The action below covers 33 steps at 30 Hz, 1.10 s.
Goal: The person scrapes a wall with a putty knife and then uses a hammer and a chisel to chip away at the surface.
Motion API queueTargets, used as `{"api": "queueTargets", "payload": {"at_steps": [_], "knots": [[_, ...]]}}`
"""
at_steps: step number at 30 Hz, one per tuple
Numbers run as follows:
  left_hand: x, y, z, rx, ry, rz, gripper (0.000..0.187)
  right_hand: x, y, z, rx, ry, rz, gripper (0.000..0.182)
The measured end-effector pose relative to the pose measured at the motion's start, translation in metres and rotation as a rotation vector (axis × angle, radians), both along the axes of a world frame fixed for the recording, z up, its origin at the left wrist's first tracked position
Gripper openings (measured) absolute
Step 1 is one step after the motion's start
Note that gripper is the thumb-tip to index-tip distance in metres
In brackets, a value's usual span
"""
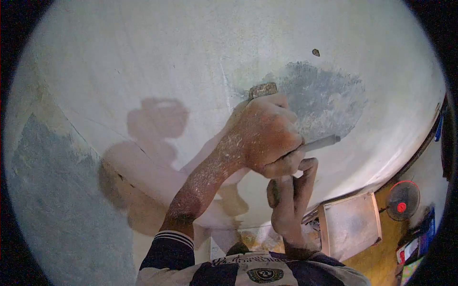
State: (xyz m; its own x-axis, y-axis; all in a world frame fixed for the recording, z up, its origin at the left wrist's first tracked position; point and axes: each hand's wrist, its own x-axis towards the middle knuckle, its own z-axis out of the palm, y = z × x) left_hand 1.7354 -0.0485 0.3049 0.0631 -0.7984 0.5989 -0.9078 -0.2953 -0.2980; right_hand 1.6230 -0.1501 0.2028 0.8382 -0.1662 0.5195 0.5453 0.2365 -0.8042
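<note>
My left hand, dusted with pale powder, is raised before the wall and closed in a fist round a tool. A rough brown block-like end shows above the fist. From its lower right side sticks a grey rod; its link to the block is hidden. My right hand is just below, close against the left, with bent fingers and a small dark object by its left edge that I cannot make out. Behind the hands the pale wall has a rough grey patch.
A small hole marks the upper wall. At the left is another bare grey area. Lower right, a wood-framed panel stands near a round fan, with colourful items beside them. Shadows fall on the left.
</note>
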Motion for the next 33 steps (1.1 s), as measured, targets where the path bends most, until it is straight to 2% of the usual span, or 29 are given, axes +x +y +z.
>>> {"api": "queueTargets", "payload": {"at_steps": [5,8,14,17,20,26,30,33], "knots": [[-0.001,-0.001,0.010,0.001,0.004,-0.015,0.031,0.010,0.003,0.012,-0.024,-0.098,-0.066,0.018],[-0.004,-0.001,-0.004,-0.012,0.014,-0.021,0.031,-0.004,-0.005,0.001,0.004,0.049,0.047,0.018],[-0.001,-0.004,0.003,-0.021,0.004,-0.006,0.031,0.006,0.002,0.011,-0.025,-0.093,-0.067,0.017],[-0.005,-0.002,-0.006,-0.037,0.012,-0.009,0.031,-0.002,-0.004,-0.006,-0.051,-0.024,-0.035,0.017],[0.000,-0.004,0.000,-0.036,-0.013,0.001,0.031,0.005,-0.002,0.013,-0.037,-0.071,-0.069,0.016],[-0.001,-0.005,0.002,-0.038,-0.021,0.013,0.031,-0.002,-0.005,0.002,-0.015,-0.026,-0.019,0.015],[0.006,-0.007,0.023,-0.030,-0.050,0.050,0.031,0.018,-0.002,0.016,-0.011,-0.100,-0.075,0.016],[-0.002,-0.003,0.014,-0.046,-0.039,0.036,0.031,0.011,-0.002,0.017,-0.005,-0.111,-0.049,0.017]]}}
